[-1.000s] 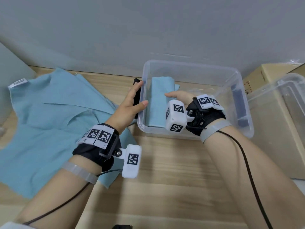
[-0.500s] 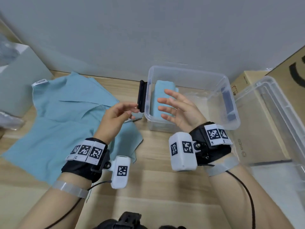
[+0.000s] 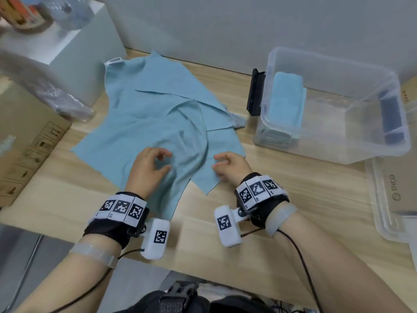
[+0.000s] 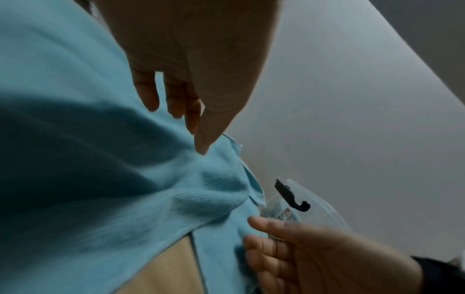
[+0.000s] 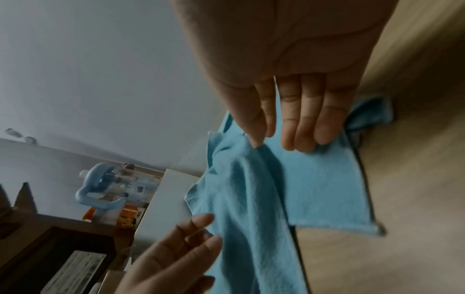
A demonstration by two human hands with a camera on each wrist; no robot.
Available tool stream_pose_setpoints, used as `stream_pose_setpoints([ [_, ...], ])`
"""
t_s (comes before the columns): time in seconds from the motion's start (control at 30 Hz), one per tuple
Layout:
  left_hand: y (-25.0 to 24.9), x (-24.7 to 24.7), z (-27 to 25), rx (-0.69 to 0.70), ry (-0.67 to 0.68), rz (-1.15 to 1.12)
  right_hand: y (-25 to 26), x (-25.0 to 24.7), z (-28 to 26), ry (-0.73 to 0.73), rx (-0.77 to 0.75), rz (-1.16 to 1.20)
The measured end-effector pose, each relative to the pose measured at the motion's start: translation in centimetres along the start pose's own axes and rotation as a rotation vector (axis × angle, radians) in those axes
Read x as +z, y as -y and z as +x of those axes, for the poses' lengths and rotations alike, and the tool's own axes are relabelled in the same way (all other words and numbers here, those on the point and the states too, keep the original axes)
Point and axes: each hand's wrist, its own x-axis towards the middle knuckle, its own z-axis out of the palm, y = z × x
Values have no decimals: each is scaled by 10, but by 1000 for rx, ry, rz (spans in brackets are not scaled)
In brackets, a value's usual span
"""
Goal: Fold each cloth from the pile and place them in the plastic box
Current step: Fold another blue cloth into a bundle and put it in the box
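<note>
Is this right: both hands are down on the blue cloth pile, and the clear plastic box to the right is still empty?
Not quite. The plastic box is not empty: the head view shows a folded blue cloth lying at its left end. The rest stands: the left hand and right hand are down on the cloth pile.

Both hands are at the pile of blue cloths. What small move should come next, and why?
Probably pinch the top cloth and lift it free: both the left hand and right hand hover over it, holding nothing, and the plastic box holds one folded cloth.
</note>
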Motion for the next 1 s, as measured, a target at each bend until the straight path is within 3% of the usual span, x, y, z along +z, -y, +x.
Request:
stream_pose_setpoints([
  [0.17, 28, -2, -15, -6, 53, -69, 15, 37, 6, 71, 111, 145],
  [0.37, 2, -13, -4, 131, 23, -189, 48, 39, 1, 68, 40, 226],
  [0.47, -32, -28, 8, 281, -55, -241, 69, 21, -21, 74, -115, 350],
  [0.57, -78, -43, 15, 512, -28, -229, 84, -7, -48, 126, -324, 153],
  [0.67, -121, -49, 20, 689, 190, -145, 99, -34, -76, 204, -498, -142],
  [0.77, -154, -45, 22, 722, 458, -78, 104, -56, -94, 130, -570, -326],
  [0.83, -172, -41, 19, 692, 566, -100, 102, -70, -101, 87, -593, -378],
  [0.9, -184, -35, 16, 648, 575, -90, 96, -83, -109, 47, -579, -416],
  [1.0, -195, -29, 12, 610, 417, 55, 85, -107, -117, -72, -542, -420],
])
